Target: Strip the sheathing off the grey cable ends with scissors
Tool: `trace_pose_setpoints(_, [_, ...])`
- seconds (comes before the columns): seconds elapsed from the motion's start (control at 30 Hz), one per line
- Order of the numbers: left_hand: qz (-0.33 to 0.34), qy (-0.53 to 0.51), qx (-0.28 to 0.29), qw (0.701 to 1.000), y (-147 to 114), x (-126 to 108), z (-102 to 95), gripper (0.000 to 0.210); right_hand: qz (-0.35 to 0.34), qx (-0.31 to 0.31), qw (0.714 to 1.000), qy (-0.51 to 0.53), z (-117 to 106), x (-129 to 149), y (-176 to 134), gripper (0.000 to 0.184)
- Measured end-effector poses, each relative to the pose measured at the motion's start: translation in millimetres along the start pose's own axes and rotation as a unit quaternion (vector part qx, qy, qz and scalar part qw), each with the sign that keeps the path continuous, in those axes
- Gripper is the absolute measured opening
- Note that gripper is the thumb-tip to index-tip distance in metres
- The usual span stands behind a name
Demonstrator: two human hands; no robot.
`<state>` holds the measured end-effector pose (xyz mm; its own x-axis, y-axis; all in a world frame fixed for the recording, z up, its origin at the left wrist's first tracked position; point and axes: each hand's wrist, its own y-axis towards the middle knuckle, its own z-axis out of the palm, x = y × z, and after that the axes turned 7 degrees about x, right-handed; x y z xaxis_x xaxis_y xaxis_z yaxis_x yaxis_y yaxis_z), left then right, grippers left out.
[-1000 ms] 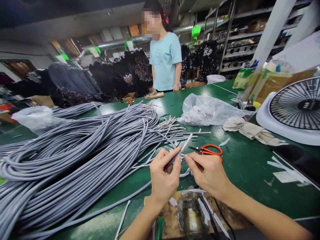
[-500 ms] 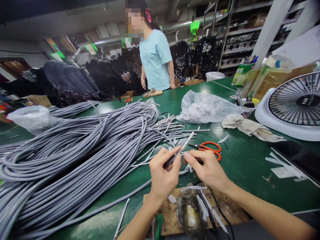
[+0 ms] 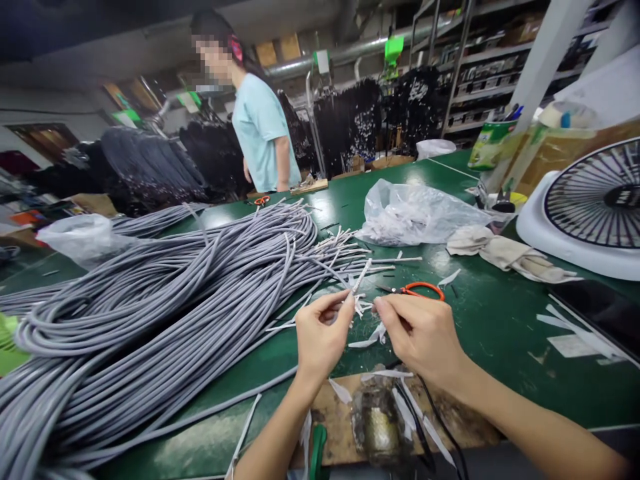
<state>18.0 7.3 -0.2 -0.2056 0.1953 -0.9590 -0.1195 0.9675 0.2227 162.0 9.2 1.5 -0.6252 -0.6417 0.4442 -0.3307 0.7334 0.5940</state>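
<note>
My left hand (image 3: 323, 333) is closed around the end of a grey cable (image 3: 273, 382), with the thumb and forefinger near its stripped tip. A whitish stripped core (image 3: 363, 275) points up from those fingers, and frayed white strands (image 3: 361, 305) spread to the right of it. At the tip of one strand, my right hand (image 3: 420, 333) is closed in a pinch; what lies between its fingertips is too small to make out. Orange-handled scissors (image 3: 423, 291) lie on the table just behind the right hand. Below both hands is a wooden board (image 3: 340, 427) with a metal block (image 3: 379, 427) on it.
A big bundle of grey cables (image 3: 165, 313) covers the left side of the green table (image 3: 495, 347). Toward the back right are a clear plastic bag (image 3: 420, 213), a cloth (image 3: 510, 253) and a fan (image 3: 590, 207). A phone (image 3: 600, 317) lies right. Across the table walks a person (image 3: 263, 133).
The right hand has drawn slightly away from the left, and the white strands now show fanned out between them. The person opposite has moved left.
</note>
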Motion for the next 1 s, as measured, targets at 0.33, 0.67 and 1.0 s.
trace_pose_setpoints(0.33, [0.088,0.06,-0.013,0.994,-7.9,-1.4,0.8,0.018,-0.016,-0.007,0.999,-0.043,2.5,-1.5,2.0,0.03])
trace_pose_setpoints(0.67, [0.107,0.08,-0.01,0.991,-11.1,-0.8,-0.1,0.017,-0.007,-0.017,1.0,-0.025,3.9,-2.1,3.3,0.032])
trace_pose_setpoints(1.0, [0.17,0.114,-0.007,0.979,-10.6,-0.6,0.9,0.014,0.048,0.011,0.995,0.088,3.3,-0.5,3.3,0.034])
